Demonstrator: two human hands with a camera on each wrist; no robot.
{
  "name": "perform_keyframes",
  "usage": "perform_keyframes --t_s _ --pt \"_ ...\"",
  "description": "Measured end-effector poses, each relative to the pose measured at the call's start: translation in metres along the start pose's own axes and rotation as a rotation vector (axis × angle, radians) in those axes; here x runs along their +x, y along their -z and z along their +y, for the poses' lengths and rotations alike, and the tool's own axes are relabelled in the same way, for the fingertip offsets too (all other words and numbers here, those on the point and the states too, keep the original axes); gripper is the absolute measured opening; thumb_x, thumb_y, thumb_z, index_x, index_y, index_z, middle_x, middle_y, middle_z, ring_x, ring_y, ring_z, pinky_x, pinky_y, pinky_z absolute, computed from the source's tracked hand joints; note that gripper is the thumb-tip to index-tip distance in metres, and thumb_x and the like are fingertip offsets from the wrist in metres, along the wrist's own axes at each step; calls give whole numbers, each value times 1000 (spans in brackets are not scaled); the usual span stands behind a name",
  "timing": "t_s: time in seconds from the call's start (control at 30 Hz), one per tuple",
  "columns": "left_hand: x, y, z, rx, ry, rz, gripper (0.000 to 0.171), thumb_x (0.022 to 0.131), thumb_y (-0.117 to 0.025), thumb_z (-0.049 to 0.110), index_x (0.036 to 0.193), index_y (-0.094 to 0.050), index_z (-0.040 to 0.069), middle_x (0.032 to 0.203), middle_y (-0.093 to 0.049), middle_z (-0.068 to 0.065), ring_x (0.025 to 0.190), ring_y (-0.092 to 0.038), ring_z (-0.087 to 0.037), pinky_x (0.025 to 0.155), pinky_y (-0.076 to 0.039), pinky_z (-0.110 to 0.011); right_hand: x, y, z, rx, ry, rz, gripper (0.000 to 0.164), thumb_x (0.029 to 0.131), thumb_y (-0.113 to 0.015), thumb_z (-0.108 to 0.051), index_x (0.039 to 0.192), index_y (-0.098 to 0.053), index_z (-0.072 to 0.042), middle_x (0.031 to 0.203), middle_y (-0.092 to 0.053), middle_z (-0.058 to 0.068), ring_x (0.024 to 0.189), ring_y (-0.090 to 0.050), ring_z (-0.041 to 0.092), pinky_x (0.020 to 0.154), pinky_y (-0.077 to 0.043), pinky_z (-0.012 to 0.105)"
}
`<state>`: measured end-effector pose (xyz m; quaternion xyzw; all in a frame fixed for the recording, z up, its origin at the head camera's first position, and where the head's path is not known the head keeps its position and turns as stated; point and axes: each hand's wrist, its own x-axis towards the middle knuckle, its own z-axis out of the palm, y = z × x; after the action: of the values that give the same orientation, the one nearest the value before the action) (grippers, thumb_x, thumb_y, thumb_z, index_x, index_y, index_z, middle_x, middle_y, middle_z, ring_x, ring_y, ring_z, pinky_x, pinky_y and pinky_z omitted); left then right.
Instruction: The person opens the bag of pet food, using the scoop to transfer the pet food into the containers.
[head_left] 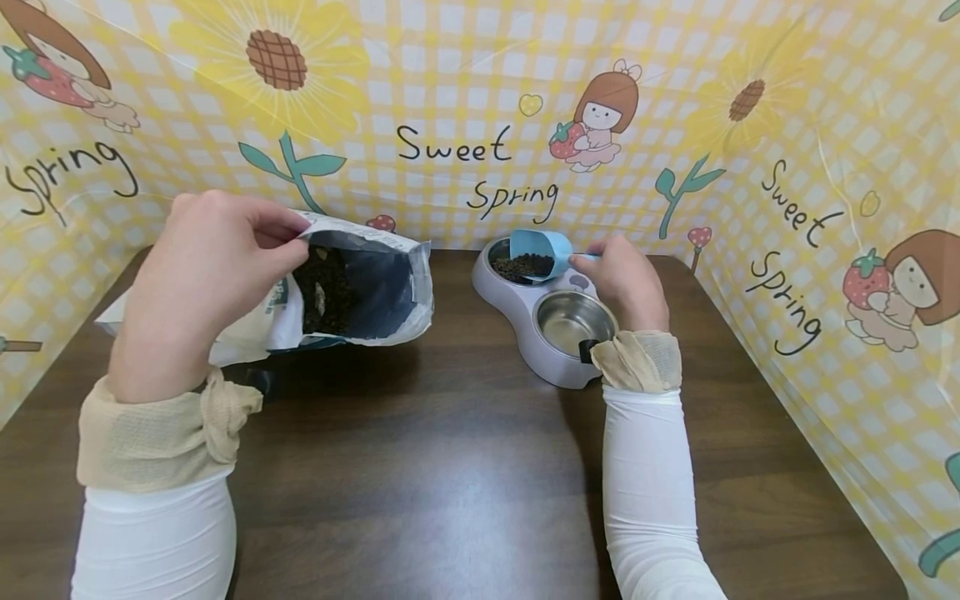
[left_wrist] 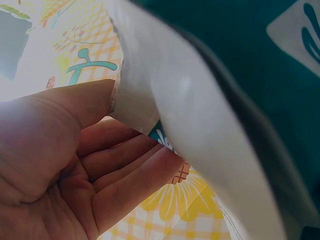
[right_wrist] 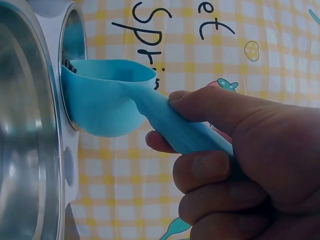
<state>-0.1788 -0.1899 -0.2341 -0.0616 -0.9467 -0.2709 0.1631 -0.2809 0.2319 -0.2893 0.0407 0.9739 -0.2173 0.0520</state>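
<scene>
My right hand [head_left: 626, 279] grips the handle of a light blue scoop [right_wrist: 105, 100]. The scoop is tipped over the far bowl [head_left: 501, 250] of a double pet feeder [head_left: 525, 329], and dark kibble [head_left: 525, 267] lies at its mouth and in that bowl. Nearer me, the feeder's other steel bowl [head_left: 573, 321] holds nothing. With thumb and fingers my left hand [head_left: 210, 267] pinches the top edge of a food bag [left_wrist: 200, 110]. The bag's mouth gapes to the right, showing a silvery lining [head_left: 382, 287] and dark kibble [head_left: 322, 292] inside.
Everything stands on a dark brown wooden table [head_left: 450, 467]. A yellow checked cloth [head_left: 420, 92] with flowers and girls printed on it walls the table at the back and both sides. The feeder stands close to the back cloth.
</scene>
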Motion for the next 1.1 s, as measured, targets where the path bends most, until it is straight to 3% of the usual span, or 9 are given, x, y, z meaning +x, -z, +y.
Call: perform_keyframes --t_s 0.27,0.37,0.5,0.63,0.77,0.97,1.1 --pt "1 0 -1 5 5 0 28 98 -69 21 117 -84 6 105 -85 -20 94 -81 -34 66 -36 -8 1 -2 2 -28 72 86 40 109 -60 -42 124 -78 -10 116 -73 15 103 -60 32 89 -48 45" --pt "1 1 -1 7 7 -1 28 98 -70 21 116 -84 7 105 -85 -20 81 -77 -13 66 -36 -8 1 -2 3 -31 76 103 38 109 -61 -41 122 -79 -10 112 -72 15 101 -59 31 84 -45 42" --pt "1 1 -2 6 5 -1 27 98 -70 21 116 -85 7 104 -85 -19 73 -61 10 65 -37 -8 0 -2 4 -36 75 121 36 109 -60 -41 113 -79 -10 103 -69 14 96 -58 30 79 -42 39" --pt "1 1 -3 7 5 -1 28 98 -70 22 116 -85 7 105 -85 -19 75 -65 6 66 -37 -9 -1 -2 5 -36 71 138 35 110 -60 -41 105 -78 -11 90 -65 11 88 -57 29 74 -41 38" --pt "1 0 -3 10 3 0 27 98 -70 22 116 -85 8 104 -85 -19 76 -67 3 66 -37 -10 -2 -3 5 -24 63 151 34 109 -61 -40 108 -79 -11 85 -64 9 83 -57 27 71 -41 36" --pt "1 0 -3 3 7 -2 28 98 -69 22 116 -85 8 104 -85 -19 73 -58 14 66 -37 -8 -3 -2 6 -20 72 179 33 108 -62 -38 111 -80 -11 87 -67 9 83 -58 26 71 -41 36" --pt "1 0 -2 -1 4 1 27 98 -69 21 116 -85 7 104 -85 -19 72 -55 17 65 -36 -7 -3 0 7 -47 90 208 32 107 -62 -37 101 -79 -10 88 -67 11 87 -58 28 71 -40 37"
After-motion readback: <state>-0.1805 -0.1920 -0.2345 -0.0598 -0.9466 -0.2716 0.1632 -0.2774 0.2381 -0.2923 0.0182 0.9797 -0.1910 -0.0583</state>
